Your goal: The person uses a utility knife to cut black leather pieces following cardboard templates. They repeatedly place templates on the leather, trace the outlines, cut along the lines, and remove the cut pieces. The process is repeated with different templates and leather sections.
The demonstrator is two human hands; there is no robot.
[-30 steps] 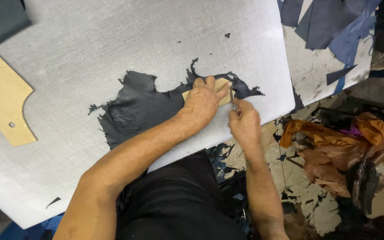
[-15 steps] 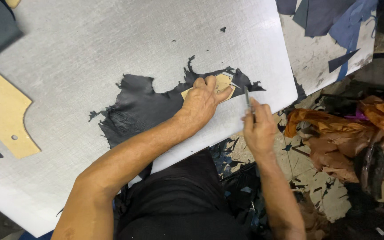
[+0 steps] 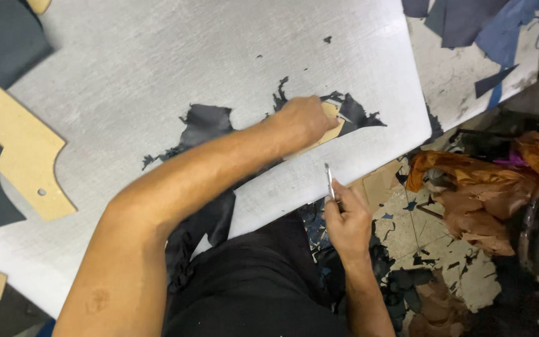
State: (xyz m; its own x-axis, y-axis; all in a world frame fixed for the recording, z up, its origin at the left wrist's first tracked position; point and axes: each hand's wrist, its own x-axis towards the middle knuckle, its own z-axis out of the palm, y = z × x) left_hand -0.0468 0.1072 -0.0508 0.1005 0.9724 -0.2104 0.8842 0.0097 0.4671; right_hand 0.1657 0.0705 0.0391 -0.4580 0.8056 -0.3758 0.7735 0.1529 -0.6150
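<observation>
Nearest to the person, the right hand [image 3: 346,218] is closed around a thin metal knife [image 3: 329,180], with the blade pointing up, just at the front edge of the grey bench [image 3: 157,62]. Further away, the left hand [image 3: 304,118] lies flat with its fingers pressing on a small tan template [image 3: 333,120], which rests on a ragged piece of dark leather [image 3: 210,122]. Far to the left lies a bigger tan pattern board [image 3: 17,150].
</observation>
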